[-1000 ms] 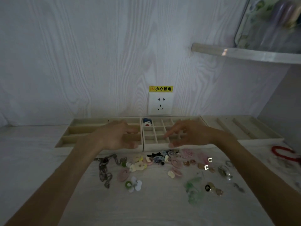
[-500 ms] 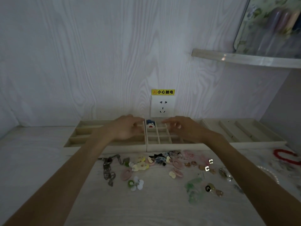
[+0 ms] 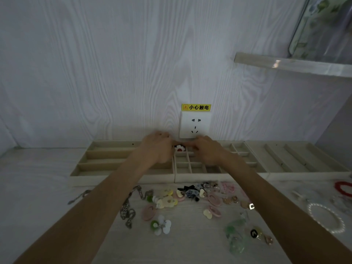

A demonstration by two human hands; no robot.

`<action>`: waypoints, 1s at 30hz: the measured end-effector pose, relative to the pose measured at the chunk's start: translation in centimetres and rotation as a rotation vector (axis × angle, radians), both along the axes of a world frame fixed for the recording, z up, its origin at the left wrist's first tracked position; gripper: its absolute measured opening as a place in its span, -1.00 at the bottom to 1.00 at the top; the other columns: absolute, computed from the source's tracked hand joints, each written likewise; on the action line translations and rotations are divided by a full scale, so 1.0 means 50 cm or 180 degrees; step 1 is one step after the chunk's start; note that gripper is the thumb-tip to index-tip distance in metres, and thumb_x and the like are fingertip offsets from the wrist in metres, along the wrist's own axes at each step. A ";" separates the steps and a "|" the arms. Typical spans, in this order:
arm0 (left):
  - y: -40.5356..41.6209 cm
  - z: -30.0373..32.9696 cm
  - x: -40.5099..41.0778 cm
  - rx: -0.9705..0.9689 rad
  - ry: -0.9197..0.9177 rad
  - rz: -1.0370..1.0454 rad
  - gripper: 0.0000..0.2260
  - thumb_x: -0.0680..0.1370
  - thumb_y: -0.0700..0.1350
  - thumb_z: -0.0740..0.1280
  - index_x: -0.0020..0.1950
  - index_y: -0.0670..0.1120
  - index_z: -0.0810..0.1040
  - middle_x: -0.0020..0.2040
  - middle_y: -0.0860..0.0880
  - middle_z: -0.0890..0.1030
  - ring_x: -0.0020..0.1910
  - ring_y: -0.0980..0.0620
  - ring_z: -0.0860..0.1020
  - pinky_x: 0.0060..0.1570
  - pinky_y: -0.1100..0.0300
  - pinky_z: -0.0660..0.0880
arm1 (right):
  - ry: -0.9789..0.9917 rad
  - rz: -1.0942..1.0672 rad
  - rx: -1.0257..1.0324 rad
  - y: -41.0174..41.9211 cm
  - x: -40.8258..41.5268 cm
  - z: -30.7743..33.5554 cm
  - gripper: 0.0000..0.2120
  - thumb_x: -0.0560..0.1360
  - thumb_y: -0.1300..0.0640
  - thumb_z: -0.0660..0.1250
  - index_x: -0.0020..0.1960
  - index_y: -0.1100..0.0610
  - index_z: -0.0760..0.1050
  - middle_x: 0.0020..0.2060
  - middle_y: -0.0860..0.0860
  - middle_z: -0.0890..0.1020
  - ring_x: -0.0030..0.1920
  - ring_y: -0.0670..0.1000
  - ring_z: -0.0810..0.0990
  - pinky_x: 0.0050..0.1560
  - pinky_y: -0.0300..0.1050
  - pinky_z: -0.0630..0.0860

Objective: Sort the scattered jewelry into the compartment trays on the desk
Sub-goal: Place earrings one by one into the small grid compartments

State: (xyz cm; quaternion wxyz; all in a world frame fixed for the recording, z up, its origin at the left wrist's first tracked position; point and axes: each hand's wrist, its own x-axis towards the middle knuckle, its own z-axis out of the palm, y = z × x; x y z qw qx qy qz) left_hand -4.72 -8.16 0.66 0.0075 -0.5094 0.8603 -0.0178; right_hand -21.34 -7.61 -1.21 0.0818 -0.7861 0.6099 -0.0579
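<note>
Three beige compartment trays stand along the wall: a left tray point(image 3: 106, 156) with long slots, a middle grid tray point(image 3: 192, 169), and a right tray point(image 3: 285, 159) with long slots. A white flower piece with a red centre point(image 3: 179, 148) lies in the grid tray's far-left cell. My left hand point(image 3: 155, 148) and my right hand point(image 3: 208, 152) meet over that cell, fingertips on either side of the flower. Whether either hand grips anything is hidden. Scattered jewelry point(image 3: 190, 195) lies in front of the trays, between my forearms.
A silver chain point(image 3: 126, 212), a pink oval point(image 3: 148, 212), a green-and-white flower piece point(image 3: 161, 224) and green translucent pieces point(image 3: 235, 237) lie near me. At the right are a pearl bracelet point(image 3: 327, 219) and a red bracelet point(image 3: 342, 188). A wall socket point(image 3: 195, 126) and a shelf point(image 3: 285, 64) are behind.
Both hands have moved away from me, from the near part of the trays to the far-left cell of the grid tray, and drawn closer together.
</note>
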 end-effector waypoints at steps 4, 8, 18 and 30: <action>0.000 -0.003 0.003 0.0030 0.0079 -0.0026 -0.60 0.63 -0.05 0.06 0.48 0.13 0.21 0.33 -0.09 0.37 0.32 -0.10 0.30 0.15 0.05 0.33 | -0.0151 -0.0054 -0.0068 -0.002 -0.001 -0.001 -0.54 0.56 0.23 0.12 0.40 -0.12 0.34 0.25 0.12 0.44 0.25 0.14 0.41 0.16 0.02 0.42; -0.006 0.005 0.009 0.0118 0.0444 0.0019 -0.59 0.60 -0.10 0.12 0.45 0.14 0.27 0.33 -0.05 0.37 0.33 -0.07 0.29 0.15 0.02 0.35 | -0.0451 -0.0144 -0.0423 0.010 -0.005 0.009 -0.59 0.53 0.25 0.14 0.28 -0.06 0.49 0.28 0.07 0.47 0.25 0.10 0.45 0.18 0.07 0.43; -0.007 0.005 0.014 0.0381 0.0242 -0.0069 -0.64 0.62 -0.08 0.07 0.37 0.20 0.40 0.21 -0.07 0.43 0.27 -0.08 0.31 0.06 0.07 0.35 | -0.0101 -0.0106 -0.0483 0.016 -0.004 0.005 -0.56 0.53 0.27 0.09 0.20 -0.15 0.53 0.06 0.06 0.48 0.08 0.07 0.47 -0.11 -0.12 0.26; -0.005 0.013 0.020 0.0333 0.0376 -0.0019 -0.65 0.62 -0.08 0.09 0.37 0.18 0.41 0.24 -0.04 0.47 0.26 -0.06 0.33 0.10 0.09 0.36 | -0.0350 -0.0221 -0.0307 0.028 0.001 0.034 -0.61 0.55 0.24 0.12 0.23 -0.09 0.52 0.20 0.04 0.48 0.22 0.06 0.44 0.18 -0.01 0.35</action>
